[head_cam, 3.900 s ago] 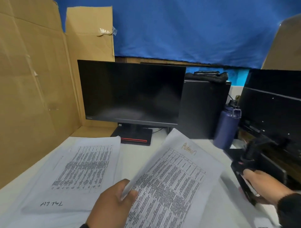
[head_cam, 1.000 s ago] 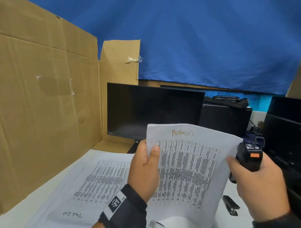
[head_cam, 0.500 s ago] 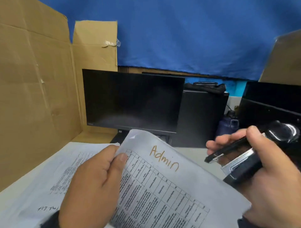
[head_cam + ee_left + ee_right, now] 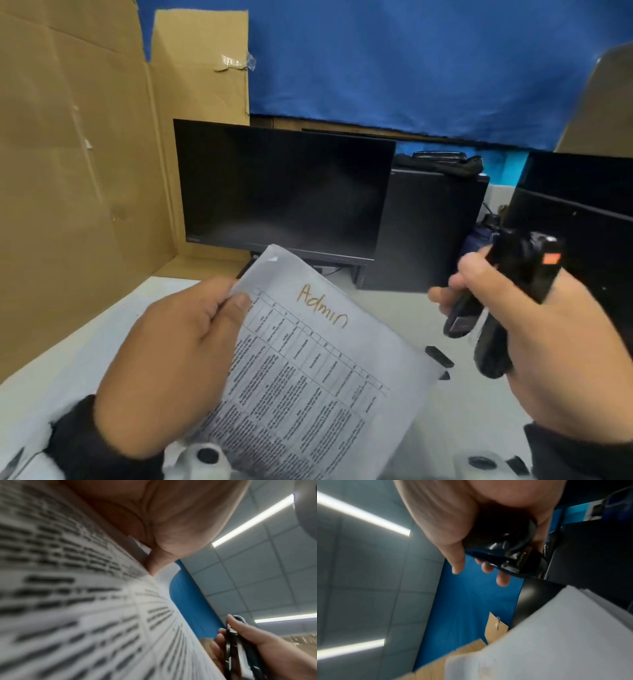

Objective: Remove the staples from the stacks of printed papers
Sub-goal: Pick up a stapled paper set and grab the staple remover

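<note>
A stapled stack of printed papers (image 4: 318, 373) with "Admin" handwritten on top is held tilted above the table. My left hand (image 4: 227, 301) pinches its upper left edge, thumb on the top sheet. Close up, the print of the papers (image 4: 68, 601) is blurred under my thumb (image 4: 154, 562). My right hand (image 4: 476, 287), just right of the stack's top corner, grips a black stapler (image 4: 513, 270) with an orange label, its arms spread slightly apart. The stapler (image 4: 505, 547) is glossy black in my fingers, with the papers (image 4: 556, 642) below it. No staple can be made out.
A dark monitor (image 4: 284, 192) and a black computer case (image 4: 428, 233) stand behind the hands, with a blue bottle (image 4: 479, 236) and a second screen (image 4: 582, 205) to the right. Cardboard walls (image 4: 75, 171) close the left side. A small black tool (image 4: 439, 356) lies on the white table (image 4: 462, 411).
My right hand took the stapler off the table and has now turned it so the orange-labelled end points up. My left hand lifted the Admin stack and still holds it tilted.
</note>
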Demonstrator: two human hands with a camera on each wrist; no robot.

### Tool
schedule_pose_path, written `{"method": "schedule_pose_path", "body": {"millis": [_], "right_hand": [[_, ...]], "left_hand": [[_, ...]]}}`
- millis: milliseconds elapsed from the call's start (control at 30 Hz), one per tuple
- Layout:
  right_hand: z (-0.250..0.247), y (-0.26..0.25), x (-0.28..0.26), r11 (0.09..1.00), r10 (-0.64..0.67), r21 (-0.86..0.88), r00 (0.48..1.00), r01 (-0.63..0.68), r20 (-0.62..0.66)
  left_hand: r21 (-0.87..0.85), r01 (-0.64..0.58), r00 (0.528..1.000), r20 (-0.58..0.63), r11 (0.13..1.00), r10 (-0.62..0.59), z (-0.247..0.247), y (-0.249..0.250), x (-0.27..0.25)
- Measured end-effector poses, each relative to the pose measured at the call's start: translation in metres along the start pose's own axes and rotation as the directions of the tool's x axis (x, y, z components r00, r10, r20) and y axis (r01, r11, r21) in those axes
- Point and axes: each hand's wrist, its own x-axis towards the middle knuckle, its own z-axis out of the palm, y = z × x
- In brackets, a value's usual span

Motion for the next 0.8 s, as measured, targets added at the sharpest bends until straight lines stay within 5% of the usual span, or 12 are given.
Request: {"method": "schedule_pose_path", "body": {"millis": [67, 133, 200, 267, 333, 400, 800], "right_hand": [[0.011, -0.001, -0.001, 0.945, -0.033, -0.321, 0.993, 0.067, 0.11], [0.021, 0.002, 0.001, 0.912, -0.071, -0.391, 0.987, 0.123, 0.146], [0.027, 0.007, 0.007, 0.946, -0.062, -0.309, 0.99, 0.099, 0.128], [0.031, 0.014, 0.014, 0.999, 0.012, -0.03, 0.999, -0.01, 0.05], [0.038, 0.016, 0.015, 0.937, 0.143, 0.324, 0.989, -0.128, -0.023], [0.045, 0.018, 0.01, 0.846, 0.248, 0.503, 0.966, -0.179, -0.075], [0.086, 0.02, -0.011, 0.972, 0.088, 0.234, 0.946, -0.013, -0.313]], "left_hand": [[-0.022, 0.012, 0.995, 0.097, 1.0, -0.01, 0.003, 0.002, -0.002], [-0.02, 0.011, 0.984, 0.176, 1.0, -0.007, 0.008, 0.004, -0.005], [0.025, 0.003, 0.973, 0.232, 1.0, -0.009, 0.013, 0.007, -0.008], [0.102, -0.034, 0.968, 0.251, 0.994, 0.007, 0.021, 0.009, -0.012], [0.149, -0.092, 0.963, 0.264, 0.985, 0.05, 0.03, 0.009, -0.016], [0.147, -0.129, 0.956, 0.282, 0.981, 0.084, 0.038, 0.009, -0.019], [-0.083, -0.032, 0.946, 0.318, 0.996, 0.057, 0.053, -0.008, -0.015]]}}
